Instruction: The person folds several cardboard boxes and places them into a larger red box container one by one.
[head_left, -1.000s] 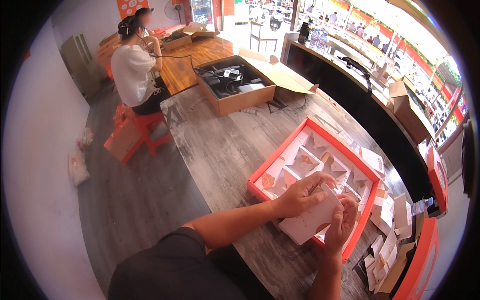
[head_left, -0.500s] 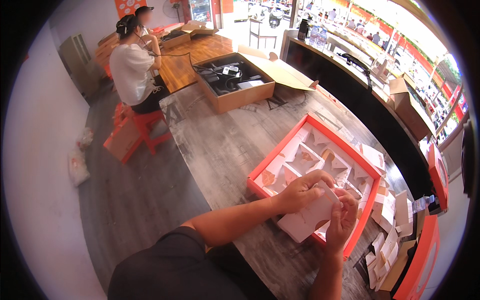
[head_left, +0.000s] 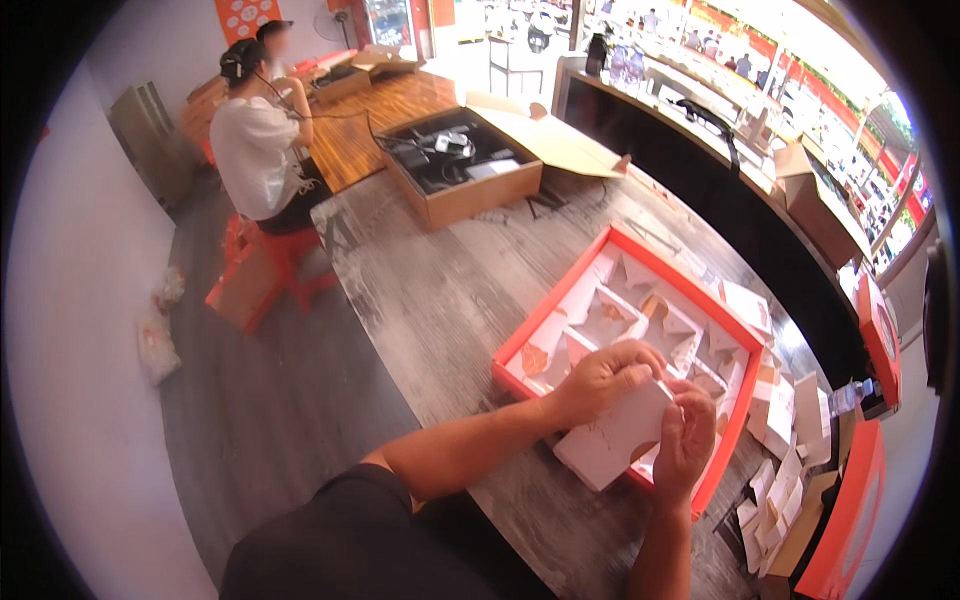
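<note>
Both my hands grip a white folded cardboard piece (head_left: pixel 612 432) over the near side of a red-rimmed box (head_left: pixel 563 300). My left hand (head_left: pixel 610 382) pinches its upper edge with thumb and fingers. Curled around the right edge of the card is my right hand (head_left: pixel 685 432). Inside the box stand white cardboard dividers (head_left: pixel 608 318) that form several compartments, some with brown printed patches. My hands and the card hide part of the box's near side.
Loose white cardboard pieces (head_left: pixel 775 505) lie right of the box, beside a red box lid (head_left: pixel 848 510). An open brown carton (head_left: pixel 470 195) with black devices and cables stands at the table's far end. Beyond it, a person in a white top (head_left: pixel 255 150) sits on a red stool (head_left: pixel 290 262).
The view has shifted slightly. My hands stay on the cardboard piece, which is tilted a little differently; the box remains in place on the table.
</note>
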